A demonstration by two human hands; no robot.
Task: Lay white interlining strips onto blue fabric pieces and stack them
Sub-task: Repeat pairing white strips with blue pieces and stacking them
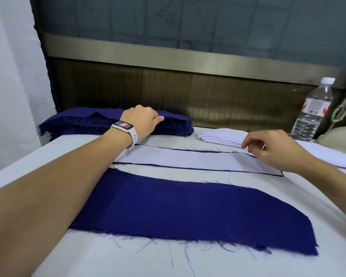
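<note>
A bare blue fabric piece (188, 212) lies flat near me on the white table (128, 262). Behind it lies a blue piece covered by a white interlining strip (178, 158), only its blue edges showing. A stack of blue pieces (78, 121) sits at the back left. My left hand (142, 120), with a white watch on the wrist, rests on that stack, fingers curled over its top edge. A pile of white strips (222, 137) lies at the back right. My right hand (274, 150) hovers at that pile's near end, fingers pinching toward a strip's corner.
A clear plastic water bottle (313, 110) stands at the back right corner. A brown panel (188, 92) runs along the table's far edge. More white cloth (332, 156) lies at the right edge. Loose blue threads trail from the near fabric's edge.
</note>
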